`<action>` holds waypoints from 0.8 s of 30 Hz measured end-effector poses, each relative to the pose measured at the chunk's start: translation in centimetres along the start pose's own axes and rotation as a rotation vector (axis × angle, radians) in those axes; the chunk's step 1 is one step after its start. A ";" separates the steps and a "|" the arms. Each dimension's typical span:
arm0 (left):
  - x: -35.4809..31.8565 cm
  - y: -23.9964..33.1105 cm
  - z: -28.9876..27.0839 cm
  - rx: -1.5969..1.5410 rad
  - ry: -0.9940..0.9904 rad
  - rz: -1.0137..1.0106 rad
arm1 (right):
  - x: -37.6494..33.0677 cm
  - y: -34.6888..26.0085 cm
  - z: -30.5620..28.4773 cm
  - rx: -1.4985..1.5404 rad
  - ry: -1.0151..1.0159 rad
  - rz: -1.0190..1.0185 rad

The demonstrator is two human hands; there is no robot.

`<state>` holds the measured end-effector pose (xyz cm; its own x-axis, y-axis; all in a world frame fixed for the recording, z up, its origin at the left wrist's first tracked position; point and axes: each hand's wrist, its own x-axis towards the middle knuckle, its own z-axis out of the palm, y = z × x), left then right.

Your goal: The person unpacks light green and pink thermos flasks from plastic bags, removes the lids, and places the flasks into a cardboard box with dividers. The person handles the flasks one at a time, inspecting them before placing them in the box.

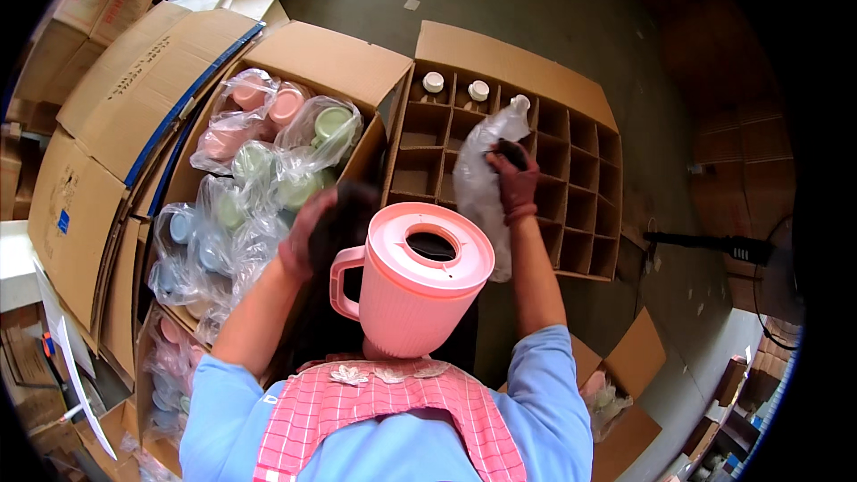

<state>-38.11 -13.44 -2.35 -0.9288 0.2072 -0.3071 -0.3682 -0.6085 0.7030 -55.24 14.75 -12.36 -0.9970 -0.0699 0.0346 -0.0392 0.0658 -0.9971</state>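
Note:
My right hand (516,183), in a dark red glove, is closed on a long, crumpled clear plastic bag (482,174). The bag hangs over the divided carton (504,42), and its pale upper end reaches the far row of compartments. Blurred by motion, my gloved left hand (323,223) is beside the open box of bagged jugs; its fingers cannot be made out. Close to my chest stands a pink ribbed jug (415,303) with a round-holed lid and its handle to the left. Neither hand is on the jug, and what supports it is hidden.
Left is an open carton (335,58) of pink, green and blue jugs (333,123) in clear bags. White-capped items (433,83) occupy two far compartments of the divided carton. Folded cardboard (134,107) leans at far left. A smaller open box (629,419) is at lower right.

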 end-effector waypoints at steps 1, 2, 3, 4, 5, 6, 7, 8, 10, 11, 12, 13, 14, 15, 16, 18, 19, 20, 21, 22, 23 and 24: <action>2.1 0.0 -0.8 -0.231 0.019 -0.037 | -1.1 -2.0 2.0 0.000 -0.066 -0.103; 4.3 0.7 -0.9 -0.242 0.060 -0.088 | -1.6 -3.7 2.8 -0.223 -0.160 -0.415; 6.3 1.3 -0.9 -0.252 0.103 -0.138 | -2.0 -5.1 3.4 -0.445 -0.251 -0.730; 8.0 1.4 -0.4 -0.246 0.135 -0.162 | -2.7 -6.1 4.0 -0.524 -0.341 -0.865; 9.6 1.4 0.0 -0.240 0.169 -0.186 | -3.1 -6.7 4.4 -0.602 -0.430 -1.000; 12.2 0.3 -1.5 -0.198 0.127 -0.266 | -3.1 -5.6 4.5 -0.668 -0.527 -1.040; 14.9 -2.0 -3.2 -0.224 0.025 -0.229 | -3.1 -3.4 4.5 -0.738 -0.623 -1.074; 15.2 -2.2 -2.1 -0.141 0.110 -0.135 | -3.0 -2.0 4.1 -0.816 -0.718 -1.097; 14.1 -1.9 -0.8 0.041 0.225 0.069 | -5.0 -4.6 3.0 -0.292 -0.562 -0.338; 13.7 -1.8 -0.2 0.147 0.241 0.166 | -5.8 -5.6 2.3 -0.032 -0.452 0.038; 13.3 -1.7 0.3 0.252 0.258 0.263 | -5.7 -6.1 1.5 0.231 -0.331 0.171; 12.8 -1.7 1.0 0.432 0.296 0.321 | -5.7 -6.8 1.4 0.342 -0.295 0.251; 12.3 -1.7 1.7 0.615 0.337 0.379 | -5.6 -9.1 2.0 0.456 -0.262 0.332; 12.1 -1.8 2.3 0.799 0.372 0.436 | -5.4 -10.5 2.8 0.570 -0.223 0.410; 12.5 -3.0 1.7 0.913 0.323 0.526 | -5.1 -10.7 4.2 0.549 -0.281 0.441; 11.8 -3.4 3.5 1.043 0.239 0.604 | -3.8 -6.1 5.0 0.240 -0.282 0.302; 11.1 -2.9 4.1 1.105 0.236 0.564 | -3.4 -5.4 5.2 0.119 -0.290 0.285; 11.2 -3.1 2.0 1.004 0.271 0.501 | -3.9 -5.6 4.8 0.460 -0.293 0.402; 11.0 -3.2 -0.5 0.897 0.299 0.434 | -4.5 -5.6 3.5 0.799 -0.284 0.522; 9.7 -2.0 -0.7 0.590 0.290 0.353 | -4.8 -3.3 1.8 1.178 -0.277 0.493; 9.0 -2.4 -4.4 0.329 0.419 0.286 | -5.5 -5.5 2.1 1.093 -0.362 0.477; 7.7 -2.0 -5.8 0.198 0.394 0.225 | -6.2 -4.6 0.7 1.073 -0.287 0.513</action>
<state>-44.29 -15.06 -9.81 -0.9142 -0.2409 -0.3260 -0.1966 -0.4399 0.8763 -48.79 14.17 -8.04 -0.8239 -0.5035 -0.2599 0.5650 -0.6943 -0.4458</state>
